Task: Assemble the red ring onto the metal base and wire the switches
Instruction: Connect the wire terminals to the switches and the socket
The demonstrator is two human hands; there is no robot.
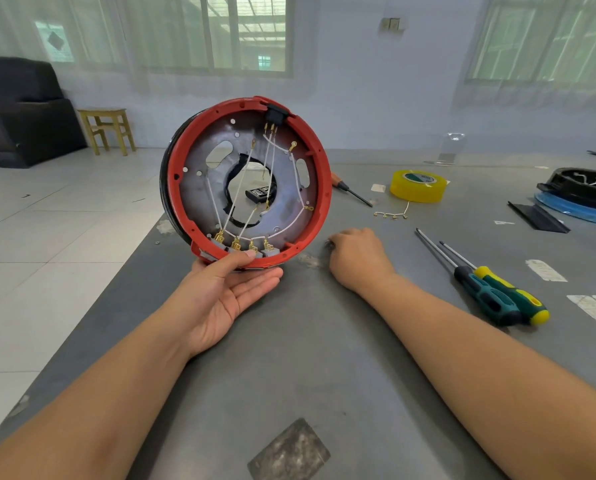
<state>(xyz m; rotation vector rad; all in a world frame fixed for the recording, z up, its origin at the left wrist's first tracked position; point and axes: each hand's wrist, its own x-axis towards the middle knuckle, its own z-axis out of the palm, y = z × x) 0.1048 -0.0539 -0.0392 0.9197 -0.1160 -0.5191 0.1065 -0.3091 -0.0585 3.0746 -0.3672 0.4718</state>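
Observation:
The red ring (319, 174) sits around the round metal base (199, 188), and the assembly stands tilted on its edge above the grey table (324, 358). My left hand (227, 289) holds its lower rim, thumb over the red edge by a row of several grey switches (246, 249). White wires (239, 188) with gold terminals cross the base up to a black socket (276, 114) at the top. My right hand (355, 258) rests knuckles-up on the table just right of the assembly, fingers curled under; whether it pinches anything is hidden.
Two screwdrivers (490, 289) lie at the right, a third one (350, 190) behind the ring. A yellow tape roll (417, 187) and a loose wire harness (391, 213) lie beyond my right hand. A black part on a blue ring (580, 199) sits far right. The table's left edge drops to tiled floor.

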